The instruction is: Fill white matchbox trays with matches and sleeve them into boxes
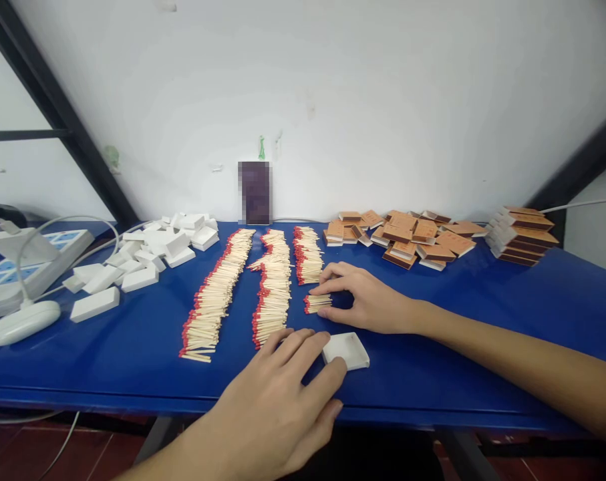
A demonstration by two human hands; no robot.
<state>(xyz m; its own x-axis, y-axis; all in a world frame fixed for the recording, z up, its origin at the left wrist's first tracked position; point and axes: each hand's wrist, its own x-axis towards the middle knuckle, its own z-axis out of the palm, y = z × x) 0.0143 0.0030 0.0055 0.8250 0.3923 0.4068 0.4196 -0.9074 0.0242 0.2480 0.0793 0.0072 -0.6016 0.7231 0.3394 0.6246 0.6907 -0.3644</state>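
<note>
**Hands at a tray and a small bundle of matches**

The left hand (277,401) lies open and flat over the front edge of the table (132,361). Its fingers are spread, and one fingertip touches the side of an empty white tray (346,350) that sits near the front edge at the middle.

Just behind the tray, the right hand (365,302) is curled over a small bundle of matches (317,304), with the thumb on the near side and the fingers on the far side. The fingertips touch the bundle, but whether they really grip it cannot be told.

Three long rows of red-tipped matches (271,287) run from the middle of the table toward the back edge, just left of the right hand. A heap of white trays (147,254) lies toward the back left corner. Orange sleeves (403,237) are piled along the back edge at the right, with a neater stack of sleeves (520,235) nearer the back right corner.
</note>
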